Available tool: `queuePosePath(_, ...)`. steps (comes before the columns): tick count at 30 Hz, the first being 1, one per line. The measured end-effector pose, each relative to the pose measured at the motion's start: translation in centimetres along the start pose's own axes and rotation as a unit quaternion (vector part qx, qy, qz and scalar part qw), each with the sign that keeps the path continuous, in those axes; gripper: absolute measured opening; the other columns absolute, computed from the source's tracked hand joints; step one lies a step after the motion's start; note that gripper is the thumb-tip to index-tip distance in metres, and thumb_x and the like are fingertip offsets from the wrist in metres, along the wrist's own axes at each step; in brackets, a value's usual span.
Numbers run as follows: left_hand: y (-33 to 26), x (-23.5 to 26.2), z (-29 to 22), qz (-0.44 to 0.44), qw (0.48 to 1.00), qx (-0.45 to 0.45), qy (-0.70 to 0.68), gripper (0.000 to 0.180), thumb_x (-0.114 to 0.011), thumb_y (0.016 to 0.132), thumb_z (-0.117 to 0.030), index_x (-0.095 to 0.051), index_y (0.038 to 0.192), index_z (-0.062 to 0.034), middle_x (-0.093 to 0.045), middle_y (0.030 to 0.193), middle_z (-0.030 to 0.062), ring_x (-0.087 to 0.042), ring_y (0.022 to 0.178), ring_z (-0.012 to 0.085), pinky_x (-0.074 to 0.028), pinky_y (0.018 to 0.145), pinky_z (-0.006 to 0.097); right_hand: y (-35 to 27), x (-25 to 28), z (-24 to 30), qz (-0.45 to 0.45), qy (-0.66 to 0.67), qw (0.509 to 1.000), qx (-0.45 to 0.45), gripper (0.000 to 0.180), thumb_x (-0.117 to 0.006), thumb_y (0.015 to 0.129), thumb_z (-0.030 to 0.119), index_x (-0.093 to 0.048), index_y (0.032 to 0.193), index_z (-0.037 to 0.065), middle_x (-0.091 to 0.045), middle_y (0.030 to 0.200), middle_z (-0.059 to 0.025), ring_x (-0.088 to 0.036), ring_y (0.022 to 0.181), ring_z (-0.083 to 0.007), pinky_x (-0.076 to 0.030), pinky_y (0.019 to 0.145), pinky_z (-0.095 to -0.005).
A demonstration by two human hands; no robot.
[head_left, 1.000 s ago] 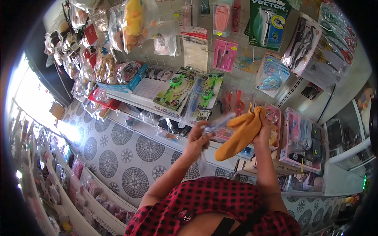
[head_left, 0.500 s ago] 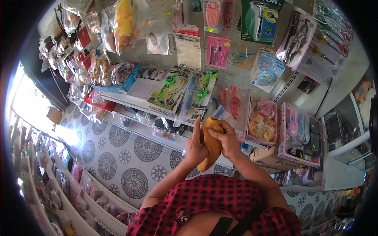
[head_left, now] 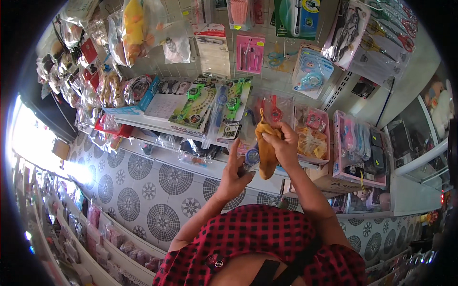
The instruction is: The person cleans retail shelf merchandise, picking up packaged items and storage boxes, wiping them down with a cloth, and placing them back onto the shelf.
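My right hand (head_left: pixel 285 144) grips an orange-yellow cloth (head_left: pixel 267 159) that hangs bunched in front of the shelf. Just below and to the left, my left hand (head_left: pixel 235 175) is closed on a small watch-like item with a round dark-blue face (head_left: pixel 252 157), its forefinger pointing up. The item touches the left side of the cloth. Both hands are raised in front of a white shelf (head_left: pixel 143 123) that carries packaged toy watches (head_left: pixel 198 102).
Pink packs (head_left: pixel 250 52), scissors (head_left: pixel 310 71) and bagged toys (head_left: pixel 136 28) hang on the wall above. Open boxes of small goods (head_left: pixel 358 148) stand to the right of my hands. A patterned tile floor (head_left: pixel 143 190) lies below, with low racks of packets (head_left: pixel 95 233) at the left.
The cloth, first held out to the right, was brought in and worked with both hands. Now it hangs from my right hand, and my left hand has drawn off to the left with the small item.
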State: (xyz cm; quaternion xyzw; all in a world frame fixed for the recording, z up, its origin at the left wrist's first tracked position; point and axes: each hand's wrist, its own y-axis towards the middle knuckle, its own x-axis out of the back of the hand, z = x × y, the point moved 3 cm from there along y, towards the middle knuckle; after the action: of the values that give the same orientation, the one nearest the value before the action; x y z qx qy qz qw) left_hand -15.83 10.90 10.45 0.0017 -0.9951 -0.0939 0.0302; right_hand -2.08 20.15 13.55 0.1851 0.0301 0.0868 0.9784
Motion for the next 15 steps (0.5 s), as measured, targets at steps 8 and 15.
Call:
queuePosePath(8,0.5,0.1,1.6,0.099,0.978,0.093,-0.161,0.023,-0.053,0.083,-0.016,-0.048,0.101,-0.0020,-0.055,0.082,0.0012,-0.051,0.067,0.0065,-0.041,0.055,0.020,-0.8,-0.8,-0.1,0.004,0.091,0.993,-0.075,0.021,-0.063,0.071,0.004,-0.053,0.090,0.005,-0.055,0.085,0.0011,-0.051,0.080,-0.0062,-0.041,0.071,-0.0204)
queuePosePath(15,0.0,0.2,1.6,0.107,0.968,0.137,-0.183,0.016,-0.050,0.085,-0.019,-0.049,0.094,-0.0060,-0.053,0.070,0.0003,-0.045,0.053,0.0040,-0.034,0.045,0.017,-1.3,-1.7,-0.7,0.111,-0.032,0.993,-0.034,0.024,-0.065,0.067,0.003,-0.056,0.090,0.002,-0.055,0.086,-0.0012,-0.051,0.084,-0.0082,-0.041,0.075,-0.0222)
